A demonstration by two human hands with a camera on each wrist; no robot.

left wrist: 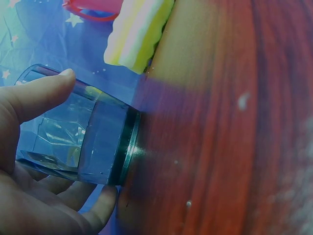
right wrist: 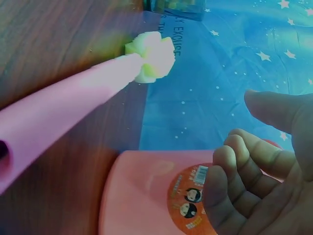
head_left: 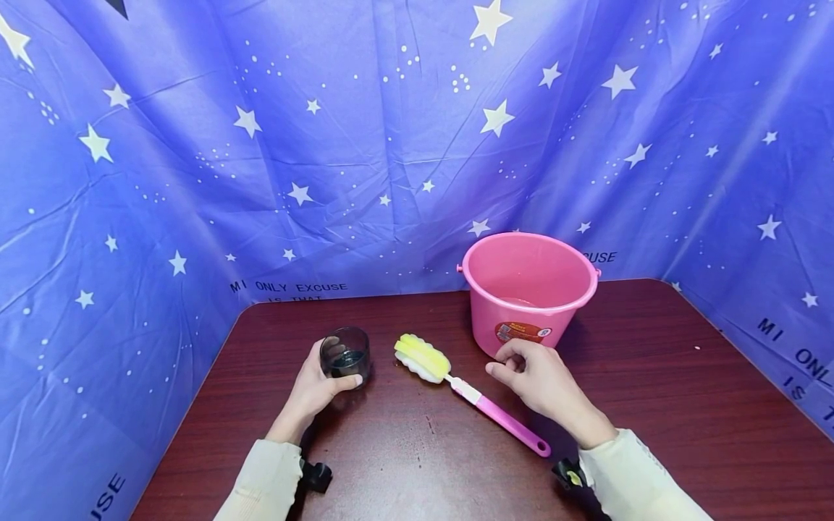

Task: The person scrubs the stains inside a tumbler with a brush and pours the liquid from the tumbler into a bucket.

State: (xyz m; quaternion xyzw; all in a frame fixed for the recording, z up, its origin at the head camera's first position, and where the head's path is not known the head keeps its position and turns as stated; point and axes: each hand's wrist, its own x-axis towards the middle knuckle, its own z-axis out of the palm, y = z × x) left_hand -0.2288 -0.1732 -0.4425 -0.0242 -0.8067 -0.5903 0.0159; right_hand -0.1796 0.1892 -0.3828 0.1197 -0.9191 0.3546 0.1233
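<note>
A dark, see-through glass cup (head_left: 345,353) stands upright on the table, and my left hand (head_left: 317,387) grips its side, thumb in front and fingers behind. In the left wrist view the thumb lies along the wall of the cup (left wrist: 93,132). Between my hands lies a sponge brush (head_left: 500,418) with a yellow and white head and a pink handle. My right hand (head_left: 544,380) hovers above the brush handle and in front of the pink bucket (head_left: 489,318). Its fingers are loosely curved with nothing between them, as the right hand (right wrist: 264,181) also shows in the right wrist view.
The dark red wooden table (head_left: 397,463) meets a blue star-printed cloth (head_left: 391,145) at the back and sides. At the back right, the bucket bears an orange round label (right wrist: 190,200). Black wrist devices sit at both sleeves.
</note>
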